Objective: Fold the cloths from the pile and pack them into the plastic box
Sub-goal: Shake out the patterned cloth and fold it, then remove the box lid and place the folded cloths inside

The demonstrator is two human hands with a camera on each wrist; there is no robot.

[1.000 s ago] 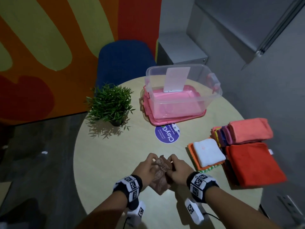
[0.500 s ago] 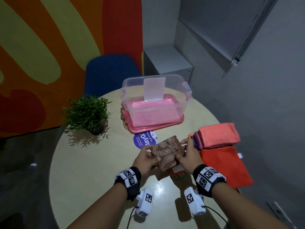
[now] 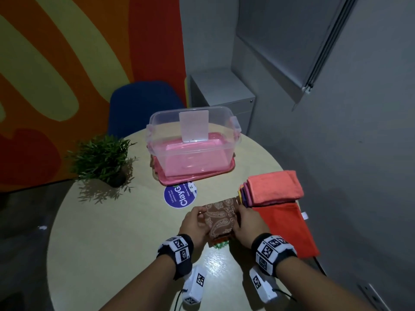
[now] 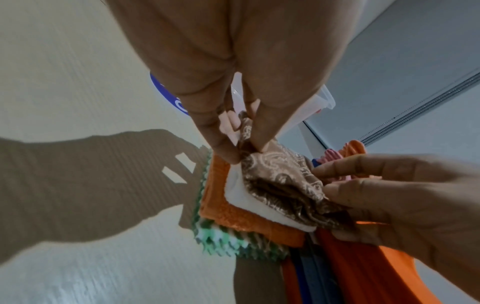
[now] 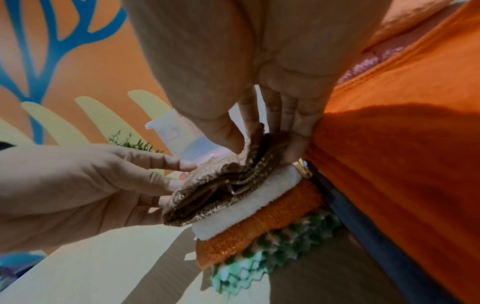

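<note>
head view, item 1: brown paisley cloth (image 3: 221, 217), folded into a thick wad, held from both sides. left hand (image 3: 194, 223) pinches its left edge between thumb and fingers; right hand (image 3: 247, 223) grips its right edge, thumb on top, fingers along the side.

item 2: directly under the grip, a small stack of folded cloths, seen from the wrist views: white cloth (image 5: 249, 203) on top and touching the brown wad, orange textured cloth (image 5: 262, 230) below it, green-and-white cloth (image 5: 262, 261) at the bottom.

item 3: just right of the grip, a flat red-orange cloth (image 3: 285, 227); beyond it, a pile of cloths (image 3: 272, 187) topped by a coral one.

item 4: plastic box (image 3: 193, 142), clear, lid off, well beyond the grip on the far side of the round table (image 3: 101, 243). contents: no cloth visible inside. a white card leans at its back wall. it stands on a pink lid or tray (image 3: 197, 178).

item 5: purple round sticker (image 3: 179, 196), between grip and box. potted plant (image 3: 103, 158), far left of the grip.
</note>
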